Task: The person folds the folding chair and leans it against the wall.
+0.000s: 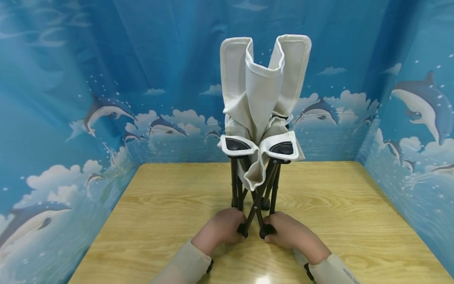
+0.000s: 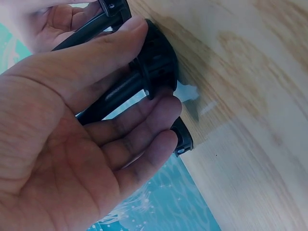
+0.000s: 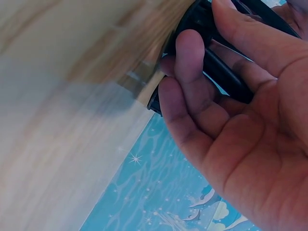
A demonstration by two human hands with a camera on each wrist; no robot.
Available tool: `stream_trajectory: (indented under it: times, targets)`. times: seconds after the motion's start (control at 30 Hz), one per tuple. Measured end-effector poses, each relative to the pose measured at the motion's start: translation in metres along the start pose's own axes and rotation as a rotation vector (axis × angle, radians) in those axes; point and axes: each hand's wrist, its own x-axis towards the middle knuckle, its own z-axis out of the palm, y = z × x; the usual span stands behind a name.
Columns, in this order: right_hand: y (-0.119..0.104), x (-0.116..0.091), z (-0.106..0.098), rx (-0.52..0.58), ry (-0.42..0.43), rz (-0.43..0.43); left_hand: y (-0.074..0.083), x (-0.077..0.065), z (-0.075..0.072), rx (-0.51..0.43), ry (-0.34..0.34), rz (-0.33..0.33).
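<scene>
A folding chair (image 1: 264, 88) with off-white fabric and black tube legs stands upright on the table, its frame drawn narrow and the cloth bunched in folds. Low at the near left leg, my left hand (image 1: 227, 225) grips a black foot (image 2: 161, 65), thumb on one side and fingers curled round the other. My right hand (image 1: 291, 232) holds the near right foot (image 1: 267, 230) in the same way. In the right wrist view, the fingers (image 3: 190, 53) wrap the black plastic foot close to the wood. The far feet are partly hidden behind the crossed legs.
The wood-grain table (image 1: 156, 205) extends on both sides of the chair. A blue curtain (image 1: 170, 59) printed with dolphins and clouds surrounds the table at the back and both sides.
</scene>
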Motion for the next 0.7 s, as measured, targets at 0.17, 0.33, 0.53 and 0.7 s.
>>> stream_trajectory:
  times: [0.17, 0.33, 0.53, 0.7]
  targets:
    - [0.0005, 0.0018, -0.0006, 0.008, -0.002, 0.018, -0.001, 0.0012, -0.0002, 0.001, 0.009, 0.002]
    - [0.0011, 0.003, -0.0013, 0.008, -0.004, 0.031, -0.0007, 0.0018, -0.0015, -0.01, 0.015, 0.001]
    - [0.0023, 0.0055, -0.003, 0.012, -0.003, 0.008, -0.0034, 0.0049, -0.0013, -0.014, 0.017, 0.001]
    - [0.0044, 0.0093, -0.004, 0.015, -0.002, -0.002, -0.0083, 0.0086, 0.0009, -0.028, 0.028, 0.004]
